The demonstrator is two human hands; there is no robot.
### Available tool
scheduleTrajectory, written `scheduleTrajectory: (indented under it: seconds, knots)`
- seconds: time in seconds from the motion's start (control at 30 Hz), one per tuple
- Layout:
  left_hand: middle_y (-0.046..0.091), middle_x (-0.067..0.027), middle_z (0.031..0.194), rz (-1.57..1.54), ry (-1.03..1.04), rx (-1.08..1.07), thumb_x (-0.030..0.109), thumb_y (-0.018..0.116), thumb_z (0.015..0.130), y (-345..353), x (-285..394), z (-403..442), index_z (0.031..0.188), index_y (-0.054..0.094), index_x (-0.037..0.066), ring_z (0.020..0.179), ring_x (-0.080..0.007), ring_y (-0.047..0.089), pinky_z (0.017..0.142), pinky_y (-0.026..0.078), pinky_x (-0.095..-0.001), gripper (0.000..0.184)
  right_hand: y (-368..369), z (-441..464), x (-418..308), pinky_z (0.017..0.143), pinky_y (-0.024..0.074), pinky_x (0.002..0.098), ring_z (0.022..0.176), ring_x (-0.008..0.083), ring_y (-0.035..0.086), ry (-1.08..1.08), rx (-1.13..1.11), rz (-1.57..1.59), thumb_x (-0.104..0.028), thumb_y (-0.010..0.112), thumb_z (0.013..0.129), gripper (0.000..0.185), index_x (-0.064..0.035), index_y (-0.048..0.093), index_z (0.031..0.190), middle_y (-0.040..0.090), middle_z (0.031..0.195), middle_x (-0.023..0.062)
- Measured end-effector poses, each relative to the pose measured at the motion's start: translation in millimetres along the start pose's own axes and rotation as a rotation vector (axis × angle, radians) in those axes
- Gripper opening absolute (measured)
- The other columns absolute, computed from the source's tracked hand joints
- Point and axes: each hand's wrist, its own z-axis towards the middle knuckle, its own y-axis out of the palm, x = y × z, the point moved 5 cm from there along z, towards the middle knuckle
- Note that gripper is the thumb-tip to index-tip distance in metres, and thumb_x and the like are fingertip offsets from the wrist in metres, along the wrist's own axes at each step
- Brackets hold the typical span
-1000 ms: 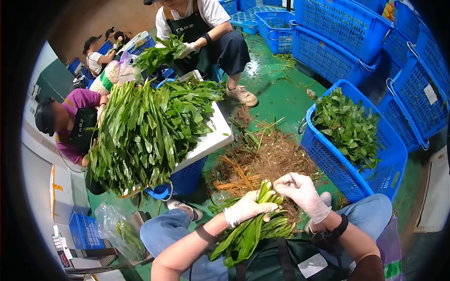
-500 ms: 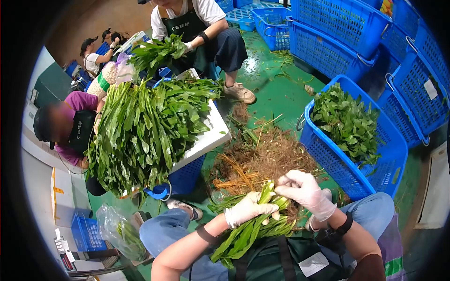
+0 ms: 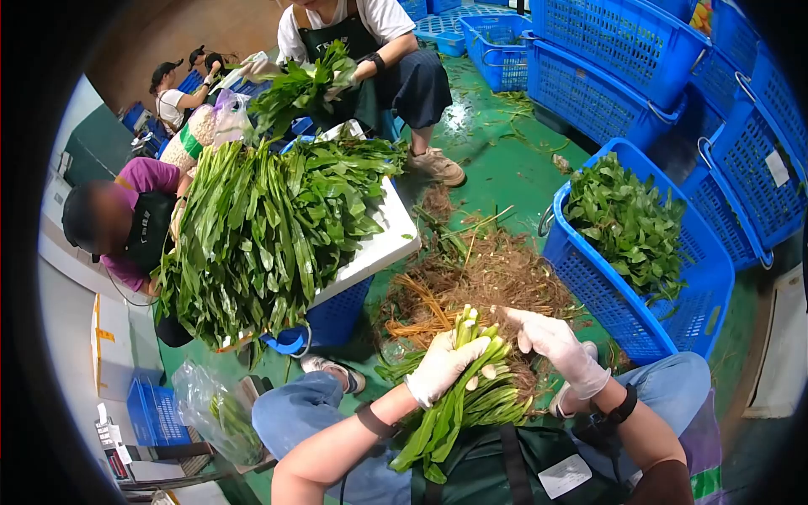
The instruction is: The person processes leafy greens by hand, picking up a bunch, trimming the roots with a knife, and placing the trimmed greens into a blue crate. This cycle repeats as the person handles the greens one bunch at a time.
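Note:
My left hand (image 3: 442, 369), in a whitish glove, is closed around a small bunch of long-leaved greens (image 3: 439, 427). Their pale cut stem ends point up and away from me, and the leaves hang toward my lap. More of the same greens (image 3: 498, 402) lie across my dark apron, just under that hand. Also gloved, my right hand (image 3: 562, 352) hovers at the right of the stem ends with its index finger stretched out and thumb apart. I see nothing held in it.
Brown roots and trimmings (image 3: 480, 273) cover the green floor ahead. A white foam box (image 3: 391, 236) heaped with leafy greens stands left, a blue crate (image 3: 589, 278) with greens right. Stacked blue crates (image 3: 606, 76) stand behind. One co-worker (image 3: 370, 50) handles greens opposite; another (image 3: 139, 219) bends at left.
My right hand has come away from the stems, its fingers straightening. The bunch in my left hand has turned more upright. The co-worker opposite has moved one hand off the greens toward the left.

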Motion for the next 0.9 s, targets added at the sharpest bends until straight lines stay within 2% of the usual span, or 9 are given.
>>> scheduleTrajectory:
  seconds: [0.13, 0.3, 0.37, 0.43, 0.5, 0.57, 0.67, 0.83, 0.9]
  knots:
    - [0.068, -0.0094, 0.074, 0.074, 0.017, 0.013, 0.019, 0.056, 0.095, 3, -2, -2, 0.106, 0.06, 0.001, 0.049, -0.0097, 0.055, 0.044, 0.044, -0.0204, 0.022, 9, 0, 20, 0.067, 0.045, 0.0227, 0.076, 0.0058, 0.053, 0.072, 0.034, 0.035, -0.018, 0.059, 0.095, 0.039, 0.007, 0.055, 0.124, 0.061, 0.088, -0.0001]
    - [0.068, -0.0072, 0.083, 0.14, -0.006, 0.016, 0.016, 0.055, 0.096, 5, 0, -2, 0.107, 0.06, -0.001, 0.058, -0.0104, 0.061, 0.044, 0.046, -0.0211, 0.02, -6, 6, 31, 0.064, 0.0409, 0.0193, 0.07, 0.0046, 0.047, 0.014, 0.074, 0.091, -0.016, 0.058, 0.094, 0.031, 0.0032, 0.062, 0.118, 0.06, 0.084, -0.0021]
    - [0.068, -0.0065, 0.085, 0.125, 0.021, 0.04, 0.016, 0.055, 0.096, 0, -1, -6, 0.107, 0.06, -0.001, 0.061, -0.0105, 0.062, 0.045, 0.046, -0.0212, 0.021, -44, 11, 54, 0.06, 0.0359, 0.0155, 0.064, 0.001, 0.04, 0.237, 0.273, -0.061, -0.023, 0.052, 0.097, 0.037, -0.0048, 0.059, 0.128, 0.058, 0.079, -0.0053]
    - [0.068, -0.0058, 0.087, 0.106, 0.063, 0.065, 0.016, 0.055, 0.096, -7, 6, -6, 0.107, 0.059, -0.001, 0.063, -0.0106, 0.063, 0.045, 0.046, -0.0212, 0.021, -44, 3, 51, 0.056, 0.0322, 0.014, 0.06, 0.0004, 0.037, 0.293, 0.296, 0.115, -0.025, 0.05, 0.098, 0.044, -0.0068, 0.05, 0.137, 0.055, 0.074, -0.0062]
    - [0.068, -0.0062, 0.084, 0.039, 0.091, 0.124, 0.018, 0.055, 0.096, -12, 7, -8, 0.108, 0.059, 0.0, 0.063, -0.0101, 0.062, 0.046, 0.046, -0.0213, 0.022, -15, 2, 24, 0.053, 0.029, 0.0143, 0.058, 0.0008, 0.034, 0.189, 0.07, 0.186, -0.024, 0.05, 0.097, 0.049, -0.0075, 0.043, 0.143, 0.05, 0.069, -0.0068]
    - [0.067, -0.006, 0.08, 0.055, 0.068, 0.106, 0.019, 0.055, 0.097, -15, 3, -6, 0.106, 0.06, 0.0, 0.058, -0.0095, 0.059, 0.046, 0.046, -0.0214, 0.022, 12, 1, 3, 0.059, 0.0353, 0.0163, 0.064, 0.0016, 0.042, 0.097, -0.058, 0.125, -0.018, 0.051, 0.095, 0.049, -0.0062, 0.044, 0.142, 0.049, 0.071, -0.0069]
    - [0.066, -0.0054, 0.072, 0.167, 0.087, 0.133, 0.021, 0.056, 0.096, -11, 0, -5, 0.101, 0.06, 0.001, 0.052, -0.0087, 0.055, 0.047, 0.044, -0.0213, 0.021, 24, -1, 2, 0.068, 0.042, 0.0197, 0.072, 0.0016, 0.046, 0.107, -0.019, 0.094, -0.006, 0.055, 0.093, 0.044, -0.0034, 0.05, 0.137, 0.053, 0.079, -0.0077]
    - [0.066, -0.0058, 0.072, 0.158, 0.085, 0.127, 0.021, 0.056, 0.096, -13, -4, -2, 0.101, 0.061, 0.002, 0.049, -0.009, 0.054, 0.047, 0.044, -0.0214, 0.02, 13, 4, 9, 0.07, 0.0431, 0.0186, 0.075, 0.0025, 0.051, 0.116, -0.037, 0.128, -0.01, 0.058, 0.093, 0.04, -0.0021, 0.055, 0.132, 0.064, 0.09, -0.0034]
    - [0.066, -0.0063, 0.072, 0.113, 0.029, 0.144, 0.022, 0.056, 0.096, -11, -5, 3, 0.105, 0.061, 0.002, 0.048, -0.0092, 0.054, 0.046, 0.044, -0.0215, 0.023, 2, 10, 30, 0.059, 0.0389, 0.016, 0.065, 0.0005, 0.046, 0.073, 0.073, 0.053, -0.014, 0.057, 0.094, 0.038, -0.0048, 0.057, 0.131, 0.059, 0.078, -0.0065]
